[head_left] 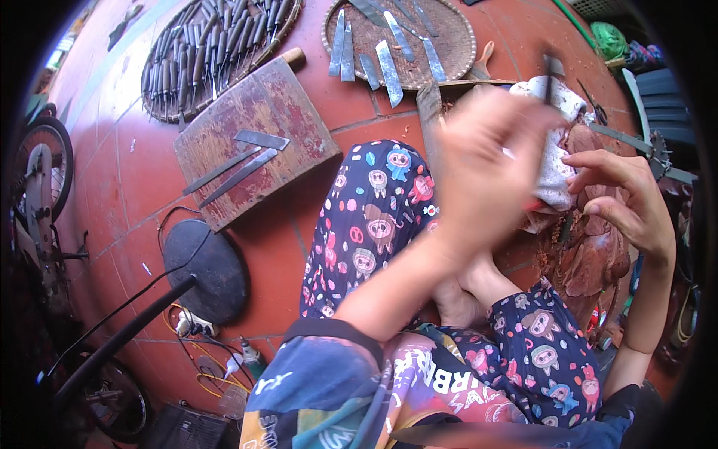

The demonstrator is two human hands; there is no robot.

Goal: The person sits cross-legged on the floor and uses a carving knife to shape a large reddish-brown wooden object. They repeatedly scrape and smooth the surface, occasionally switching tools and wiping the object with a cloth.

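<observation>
My left hand (490,161) is smeared by motion above my crossed legs. Its fingers look curled, and a dark narrow strip (550,82), also blurred, rises at the fingertips; what it is I cannot make out. To its right, my right hand (627,198) is raised with fingers bent and apart, nothing between them. A white speckled cloth (555,183) lies beyond and between the hands, partly behind the left. Brown, dry, husk-like pieces (594,262) are heaped below the right hand. On a worn reddish wooden block (292,112) rest several flat metal blades (243,173).
A round woven tray (326,41) bears several blades (389,71); another basket (146,90) is full of dark-handled tools (217,52). A black round stand base (206,269), cables, a power strip (196,323) and a small bottle (253,361) are on the left. Bicycle wheel (52,161) at far left.
</observation>
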